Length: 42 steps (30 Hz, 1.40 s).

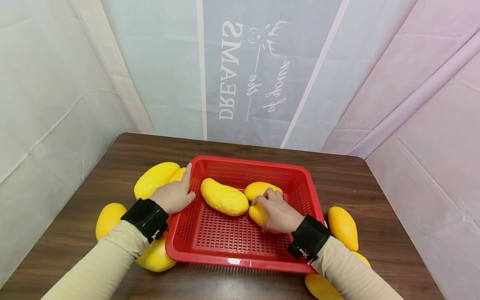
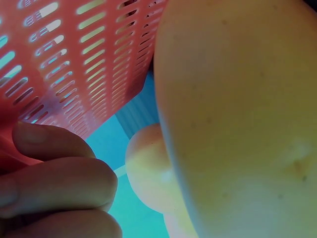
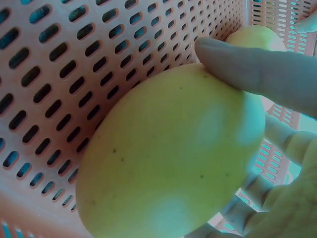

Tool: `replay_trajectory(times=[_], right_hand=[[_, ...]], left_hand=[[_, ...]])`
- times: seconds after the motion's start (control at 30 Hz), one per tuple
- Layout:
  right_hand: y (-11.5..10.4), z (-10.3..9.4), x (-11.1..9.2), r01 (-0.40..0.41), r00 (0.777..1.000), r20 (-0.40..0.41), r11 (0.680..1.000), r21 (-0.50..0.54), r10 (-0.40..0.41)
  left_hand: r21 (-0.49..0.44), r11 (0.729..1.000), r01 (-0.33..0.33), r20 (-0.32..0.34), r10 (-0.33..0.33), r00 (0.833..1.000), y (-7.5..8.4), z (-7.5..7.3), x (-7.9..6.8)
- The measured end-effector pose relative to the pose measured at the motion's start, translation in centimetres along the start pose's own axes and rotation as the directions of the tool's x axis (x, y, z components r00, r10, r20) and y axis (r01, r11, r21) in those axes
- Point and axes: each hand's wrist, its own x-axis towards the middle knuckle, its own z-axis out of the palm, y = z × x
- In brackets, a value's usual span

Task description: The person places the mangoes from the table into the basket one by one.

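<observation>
A red plastic basket [image 1: 228, 239] with slotted walls stands on the table. At its left rim is my left hand [image 1: 173, 198], with the thumb over the edge and the index finger stretched along it. The left wrist view shows the other fingers [image 2: 64, 183] curled beneath the rim. Inside the basket, my right hand [image 1: 279, 211] grips a yellow mango [image 1: 257, 214], its thumb and fingers around the fruit [image 3: 168, 158]. Another mango [image 1: 258, 189] lies just behind it. Left of these rests a large, lumpy yellow mango [image 1: 224, 198].
Several mangoes lie outside the basket: a large one [image 1: 155, 180], one at far left [image 1: 109, 220] and one at front left [image 1: 156, 256]. Others are at right [image 1: 343, 228] and front right [image 1: 321, 287]. Printed cloth [image 1: 262, 125] hangs behind the brown table [image 1: 337, 179].
</observation>
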Motion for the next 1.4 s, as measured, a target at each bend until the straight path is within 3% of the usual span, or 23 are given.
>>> replay_trajectory(times=[0.33, 0.53, 0.7, 0.9, 1.4], right_hand=[[-0.4, -0.1, 0.0, -0.009, 1.000, 0.000, 1.000, -0.028, 0.009], [-0.8, -0.4, -0.1, 0.052, 0.997, -0.048, 0.993, -0.105, -0.058], [-1.5, -0.8, -0.6, 0.128, 0.980, -0.117, 0.963, -0.238, -0.159], [-2.1, -1.8, -1.6, 0.198, 0.943, -0.190, 0.920, -0.339, -0.273], [-0.8, -5.1, -5.4, 0.147, 0.910, -0.289, 0.882, -0.447, -0.298]], left_hand=[[0.002, 1.000, 0.007, -0.001, -0.007, 1.000, 0.1, -0.2, -0.1], [0.000, 1.000, 0.006, -0.003, -0.006, 1.000, 0.0, 0.0, 0.0], [0.000, 1.000, 0.006, -0.003, -0.006, 1.000, 0.0, 0.0, 0.1], [-0.002, 1.000, 0.004, -0.001, -0.004, 1.000, 0.0, 0.0, 0.1], [-0.024, 1.000, 0.007, 0.016, -0.007, 1.000, -0.3, 0.1, 0.3]])
